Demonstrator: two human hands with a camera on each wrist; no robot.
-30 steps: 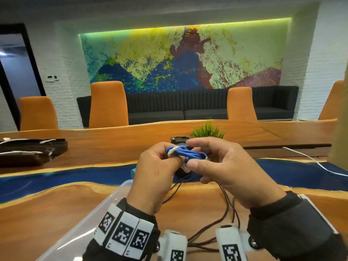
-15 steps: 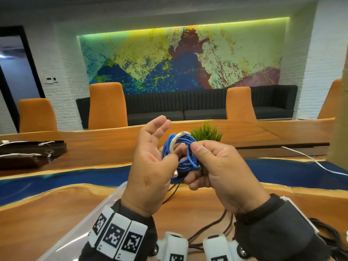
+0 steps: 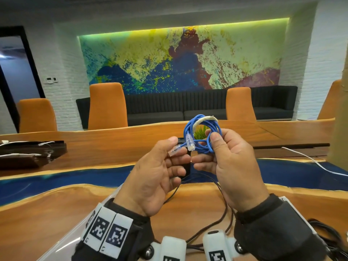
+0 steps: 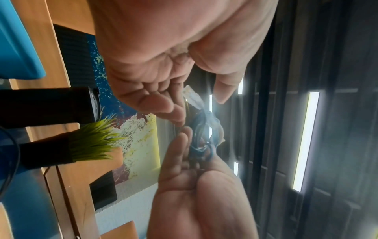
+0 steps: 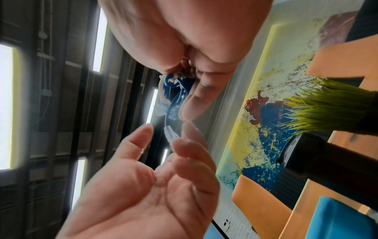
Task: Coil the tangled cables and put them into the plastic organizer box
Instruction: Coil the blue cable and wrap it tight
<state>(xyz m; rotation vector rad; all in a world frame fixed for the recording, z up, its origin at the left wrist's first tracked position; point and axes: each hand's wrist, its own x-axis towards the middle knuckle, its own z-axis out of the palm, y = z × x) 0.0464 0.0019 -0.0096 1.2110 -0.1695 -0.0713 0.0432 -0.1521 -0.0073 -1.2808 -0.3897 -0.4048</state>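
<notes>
A blue cable (image 3: 204, 133) with a white wrap and clear plugs is coiled into a small loop, held up over the table. My right hand (image 3: 212, 146) pinches the loop between thumb and fingers, as the right wrist view (image 5: 184, 90) also shows. My left hand (image 3: 178, 150) is beside it with its fingers relaxed and thumb apart. One clear plug end (image 3: 174, 151) lies against its forefinger. The clear plastic organizer box (image 3: 62, 240) lies low on the left, under my left wrist. Thin dark cables (image 3: 224, 210) trail on the table below my hands.
A small potted plant (image 3: 202, 131) and a black block (image 3: 185, 166) stand just behind my hands. A bundle of black cables (image 3: 327, 234) lies at the bottom right, a white cable (image 3: 310, 161) runs at the right. Dark trays (image 3: 28, 153) sit far left.
My left hand let go of the coil and opened. My right hand raised the loop and turned it upright, and the plug ends now hang out to the left.
</notes>
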